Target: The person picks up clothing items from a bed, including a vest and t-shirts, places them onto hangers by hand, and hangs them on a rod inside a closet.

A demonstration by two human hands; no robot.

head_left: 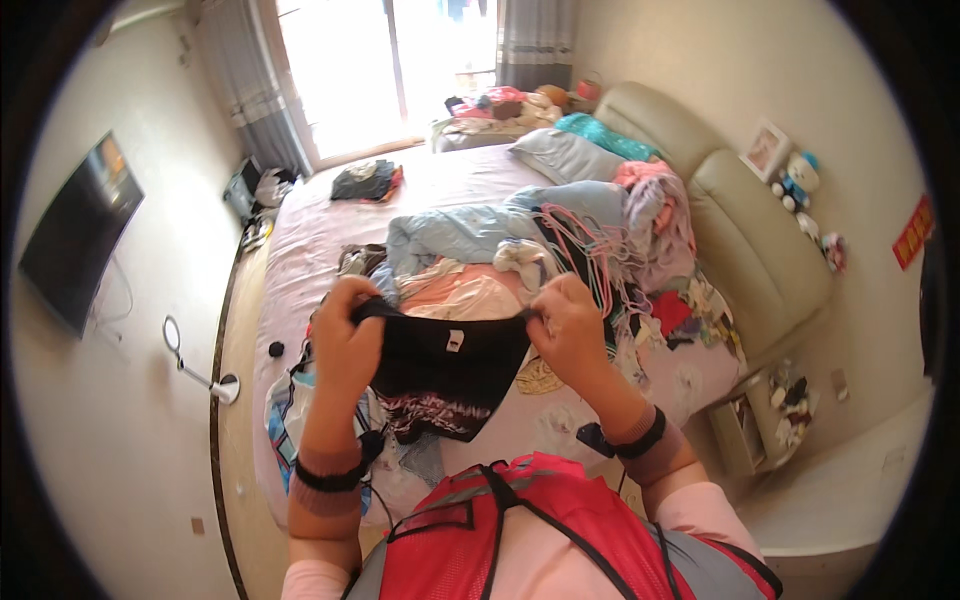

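Stretched between my hands above the bed is a black garment, with a white label inside its upper edge and a pink-and-white pattern lower down. It hangs toward me; whether it is a skirt, shorts or a top I cannot tell. My left hand grips its left upper corner, fingers closed. At the right upper corner, my right hand pinches the edge. Just beyond the garment lie peach and cream clothes and a light blue quilt. Some blue denim shows below it.
Pink hangers lie in a tangle right of the quilt. A dark folded clothes pile sits at the bed's far left. Small mixed items spread near the padded headboard. A nightstand stands at right, a white lamp at left.
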